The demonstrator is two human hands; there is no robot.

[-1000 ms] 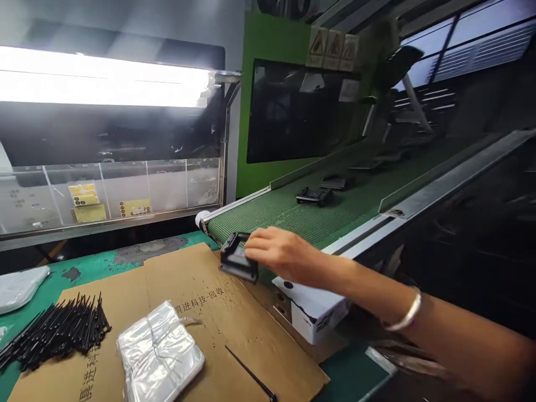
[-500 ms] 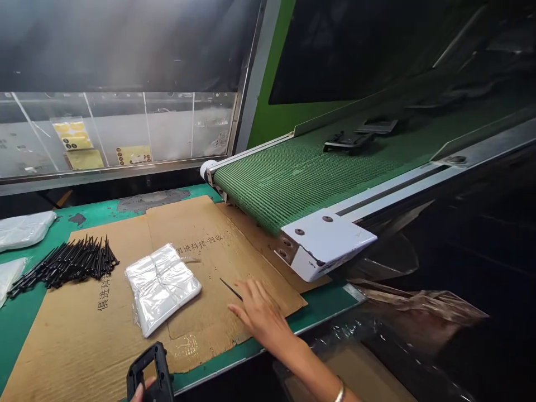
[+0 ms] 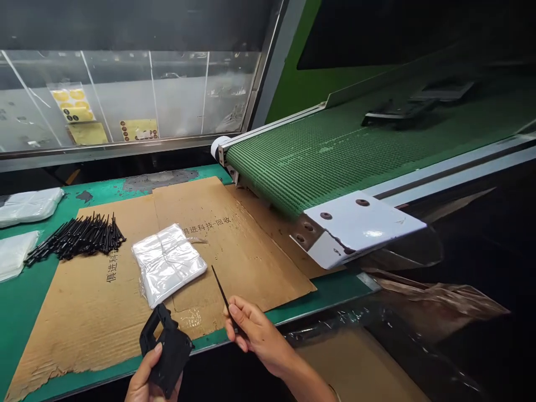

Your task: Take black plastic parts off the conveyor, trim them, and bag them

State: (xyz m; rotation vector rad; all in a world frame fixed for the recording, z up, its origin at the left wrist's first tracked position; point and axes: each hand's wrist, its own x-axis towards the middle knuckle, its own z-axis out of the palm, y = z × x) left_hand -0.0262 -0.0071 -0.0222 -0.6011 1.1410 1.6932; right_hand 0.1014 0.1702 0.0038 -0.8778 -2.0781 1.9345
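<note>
I logged the left hand [image 3: 153,377] gripping a light, stiff black plastic frame [image 3: 171,354] by its edge; the right hand [image 3: 255,329] pinched a thin black cable tie [image 3: 220,286] narrowly, just above the cardboard [image 3: 251,268].

The picture is bright on the left and dark on the right; pale light shows behind the glass window [image 3: 125,95] at the upper left; the white metal plate [image 3: 360,226] has a small shiny spot; the far end of the green belt [image 3: 481,106] is dim and blurry; the right hand [image 3: 255,329] looks sharp; the plastic sheet [image 3: 343,321] at the bottom gleams a little; lines bend near the edges.
</note>
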